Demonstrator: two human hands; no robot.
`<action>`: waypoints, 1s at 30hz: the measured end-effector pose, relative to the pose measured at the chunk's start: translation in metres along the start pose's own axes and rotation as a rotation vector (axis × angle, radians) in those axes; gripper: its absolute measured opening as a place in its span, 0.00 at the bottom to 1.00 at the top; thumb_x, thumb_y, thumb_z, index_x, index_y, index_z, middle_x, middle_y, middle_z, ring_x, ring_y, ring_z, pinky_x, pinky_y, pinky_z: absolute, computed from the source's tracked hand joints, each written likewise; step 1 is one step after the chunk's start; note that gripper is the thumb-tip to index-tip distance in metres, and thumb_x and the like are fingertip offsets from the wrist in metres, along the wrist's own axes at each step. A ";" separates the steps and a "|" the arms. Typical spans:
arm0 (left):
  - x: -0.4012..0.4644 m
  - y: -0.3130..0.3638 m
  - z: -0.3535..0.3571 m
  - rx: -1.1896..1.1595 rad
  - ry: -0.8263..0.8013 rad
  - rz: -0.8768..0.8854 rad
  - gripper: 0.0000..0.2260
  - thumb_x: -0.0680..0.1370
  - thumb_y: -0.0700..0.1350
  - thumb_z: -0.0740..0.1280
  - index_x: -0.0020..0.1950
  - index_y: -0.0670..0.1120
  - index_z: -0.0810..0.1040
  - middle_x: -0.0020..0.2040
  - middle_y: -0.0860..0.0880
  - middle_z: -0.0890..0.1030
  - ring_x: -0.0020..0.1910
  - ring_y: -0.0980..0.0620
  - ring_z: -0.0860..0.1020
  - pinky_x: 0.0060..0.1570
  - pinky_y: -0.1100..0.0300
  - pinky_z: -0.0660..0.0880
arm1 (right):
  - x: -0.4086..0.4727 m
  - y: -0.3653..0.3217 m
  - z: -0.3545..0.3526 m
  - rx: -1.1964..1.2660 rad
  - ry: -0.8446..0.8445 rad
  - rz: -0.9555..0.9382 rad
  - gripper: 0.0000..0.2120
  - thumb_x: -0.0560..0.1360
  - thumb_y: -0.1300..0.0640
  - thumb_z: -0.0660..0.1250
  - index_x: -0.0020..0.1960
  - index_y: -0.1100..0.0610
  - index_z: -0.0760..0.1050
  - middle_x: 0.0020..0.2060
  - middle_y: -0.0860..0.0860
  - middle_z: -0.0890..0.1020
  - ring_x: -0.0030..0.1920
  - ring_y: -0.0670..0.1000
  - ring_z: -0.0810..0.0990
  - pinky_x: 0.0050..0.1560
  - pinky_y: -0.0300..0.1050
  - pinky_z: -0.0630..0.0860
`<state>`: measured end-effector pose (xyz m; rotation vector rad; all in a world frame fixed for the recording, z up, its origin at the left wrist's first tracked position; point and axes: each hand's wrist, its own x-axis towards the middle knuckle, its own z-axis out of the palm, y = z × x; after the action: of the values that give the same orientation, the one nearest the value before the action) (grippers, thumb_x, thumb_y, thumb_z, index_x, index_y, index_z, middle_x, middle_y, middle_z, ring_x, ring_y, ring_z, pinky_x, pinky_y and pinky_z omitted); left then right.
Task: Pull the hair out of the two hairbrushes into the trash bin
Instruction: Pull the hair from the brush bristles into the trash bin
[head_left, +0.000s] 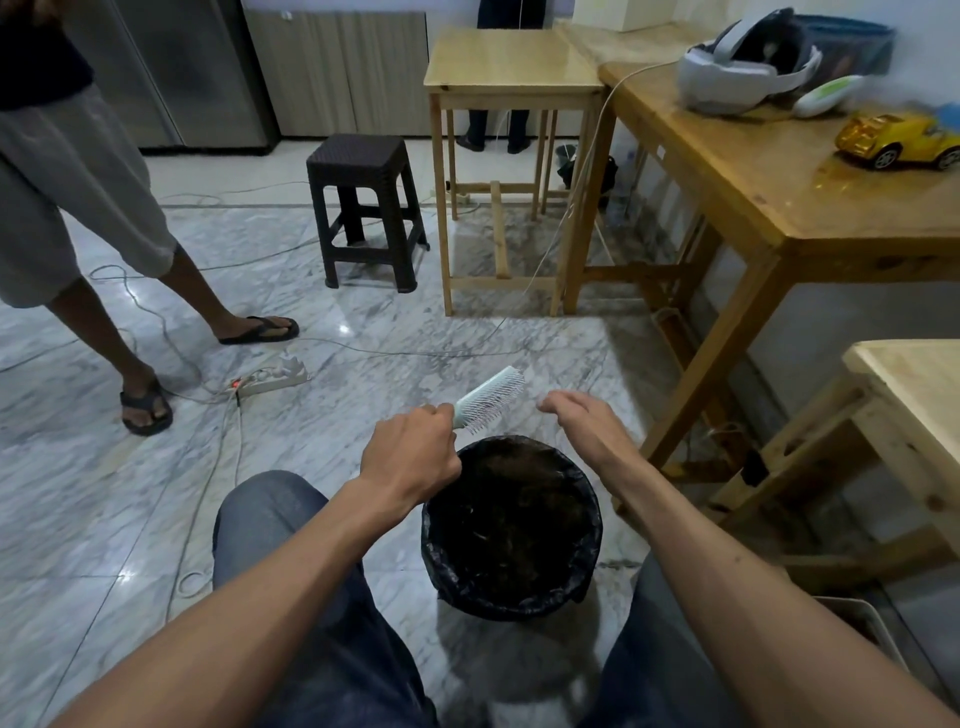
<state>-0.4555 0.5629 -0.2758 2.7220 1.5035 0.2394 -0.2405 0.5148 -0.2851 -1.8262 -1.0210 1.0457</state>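
Left hand (410, 457) gripped brush (488, 399) over bin (511, 525); bristles looked clean. Right hand (582, 423) loose, fingers empty. Second brush unseen, likely pending.

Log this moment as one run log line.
left hand: grips pale green plastic hairbrush | right hand: empty, beside bristles | round black-lined trash bin: below

Home room (marble floor (130, 509), wooden tables (753, 197)).

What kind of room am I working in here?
Probably a home room used as a workspace: marble-tiled floor, wooden tables holding a VR headset and a toy car, cables and a power strip on the floor.
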 end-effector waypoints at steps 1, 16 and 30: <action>0.000 0.001 0.000 0.007 0.009 0.019 0.10 0.80 0.46 0.60 0.56 0.43 0.75 0.48 0.44 0.81 0.39 0.39 0.78 0.33 0.54 0.66 | 0.000 -0.003 0.002 0.023 0.000 0.005 0.26 0.74 0.36 0.68 0.65 0.51 0.80 0.61 0.45 0.80 0.62 0.48 0.77 0.56 0.45 0.71; 0.001 -0.012 0.006 0.036 0.099 -0.024 0.12 0.79 0.44 0.61 0.60 0.42 0.74 0.44 0.43 0.80 0.37 0.37 0.79 0.30 0.54 0.67 | 0.008 0.004 0.008 0.310 -0.076 0.123 0.07 0.77 0.61 0.74 0.45 0.66 0.84 0.27 0.47 0.83 0.31 0.45 0.80 0.34 0.33 0.80; 0.000 0.003 0.003 0.024 0.154 0.113 0.14 0.79 0.45 0.64 0.63 0.43 0.76 0.42 0.44 0.81 0.34 0.37 0.79 0.28 0.54 0.67 | 0.006 -0.009 0.021 0.153 -0.274 0.065 0.31 0.72 0.33 0.71 0.62 0.57 0.81 0.59 0.52 0.85 0.57 0.49 0.84 0.58 0.43 0.77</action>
<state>-0.4525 0.5617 -0.2787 2.8709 1.3949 0.4454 -0.2596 0.5288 -0.2860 -1.6312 -1.0132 1.4035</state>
